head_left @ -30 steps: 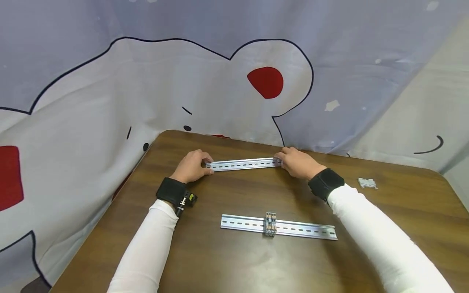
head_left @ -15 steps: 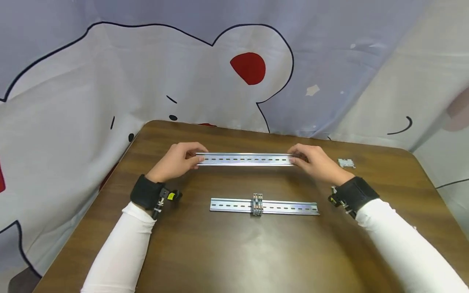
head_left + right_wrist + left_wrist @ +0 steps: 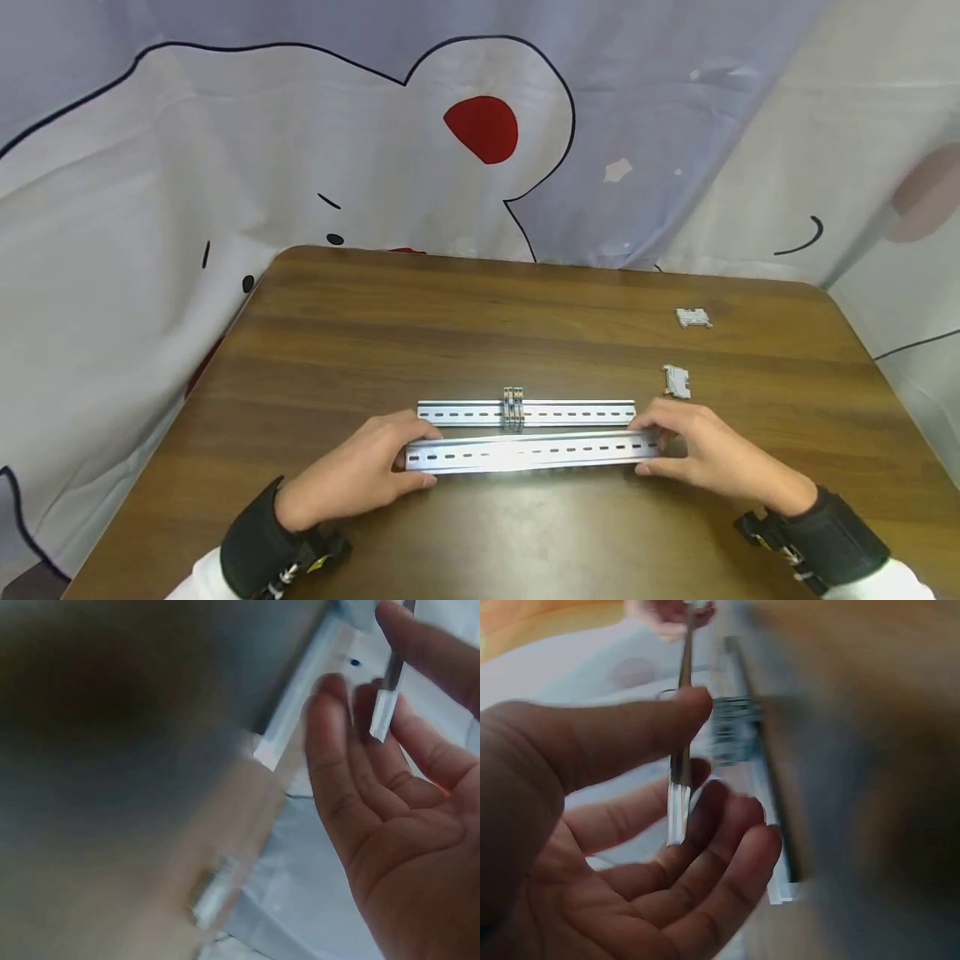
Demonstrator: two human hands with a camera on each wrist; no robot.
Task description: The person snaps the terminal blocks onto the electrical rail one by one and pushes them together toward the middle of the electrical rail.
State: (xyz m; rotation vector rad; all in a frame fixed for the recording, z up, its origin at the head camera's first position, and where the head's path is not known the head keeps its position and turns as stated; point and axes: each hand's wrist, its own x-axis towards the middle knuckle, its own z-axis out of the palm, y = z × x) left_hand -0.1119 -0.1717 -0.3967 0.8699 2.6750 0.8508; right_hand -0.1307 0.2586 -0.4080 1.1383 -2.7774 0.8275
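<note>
My left hand [image 3: 352, 471] pinches one end of a slotted metal DIN rail [image 3: 525, 452] – one of two – held above the wooden table [image 3: 375, 333], on the near side of the second DIN rail [image 3: 581, 413]. That carries one cluster of terminal blocks [image 3: 513, 408], too small to count surely. My right hand [image 3: 716, 450] pinches the other end, its fingers partly hiding the tip. Beyond lie two loose terminal blocks [image 3: 677, 382] – blurred in the right wrist view.
</note>
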